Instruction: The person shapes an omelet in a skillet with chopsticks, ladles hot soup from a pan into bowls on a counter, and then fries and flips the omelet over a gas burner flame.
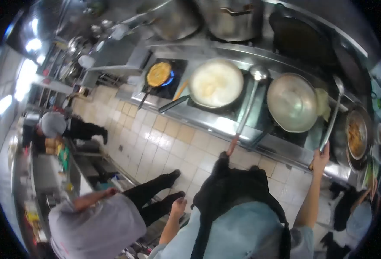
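My right hand is wrapped round the handle of a long metal ladle, whose bowl points up toward the back of the stove. To its left a wide steel pan looks empty, with a pale cloth beside it. My left hand hangs low by my left side, fingers curled; what it holds, if anything, is too small to tell. A second ladle rests across the stove between that pan and a pan of whitish bubbling liquid. A golden flat food sits in a small pan over a blue flame.
A co-worker in a light shirt stands at my left, another farther off, and a third at the far right. Large pots line the back. A pan with brown food sits right of the stove.
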Motion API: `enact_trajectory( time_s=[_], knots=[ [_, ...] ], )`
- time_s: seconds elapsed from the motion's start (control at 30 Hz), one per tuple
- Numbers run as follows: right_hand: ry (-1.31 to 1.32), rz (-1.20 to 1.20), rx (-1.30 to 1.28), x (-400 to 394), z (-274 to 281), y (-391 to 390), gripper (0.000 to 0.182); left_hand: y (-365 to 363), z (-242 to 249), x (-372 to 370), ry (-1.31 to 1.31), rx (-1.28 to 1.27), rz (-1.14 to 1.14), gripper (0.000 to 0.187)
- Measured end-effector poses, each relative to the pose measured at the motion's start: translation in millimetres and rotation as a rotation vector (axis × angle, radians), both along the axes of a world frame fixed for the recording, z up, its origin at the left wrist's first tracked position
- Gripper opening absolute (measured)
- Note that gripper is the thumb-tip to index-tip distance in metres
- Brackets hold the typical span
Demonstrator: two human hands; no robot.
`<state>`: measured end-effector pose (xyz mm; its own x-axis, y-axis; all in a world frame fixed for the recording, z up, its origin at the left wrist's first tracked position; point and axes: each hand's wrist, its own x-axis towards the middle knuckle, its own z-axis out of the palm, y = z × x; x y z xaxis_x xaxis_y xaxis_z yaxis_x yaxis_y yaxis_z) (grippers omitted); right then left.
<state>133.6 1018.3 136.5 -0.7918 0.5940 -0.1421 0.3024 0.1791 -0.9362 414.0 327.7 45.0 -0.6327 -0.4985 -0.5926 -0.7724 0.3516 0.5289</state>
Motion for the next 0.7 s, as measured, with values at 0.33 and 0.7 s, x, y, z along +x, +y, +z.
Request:
enact_trajectory(
  time_s=[0.33, 0.7],
  knots=[
    [0.002, 0.084, 0.576, -47.5, -105.1, 54.3, 0.067, 36.6, 30.7, 42.1, -0.226, -0.01, -0.163, 0.045],
    [-0.047, 0.127, 0.56, -72.5, -76.2, 54.1, 0.076, 86.4, 114.0, -51.5, 0.017, 0.146, -0.097, 0.052]
  ],
)
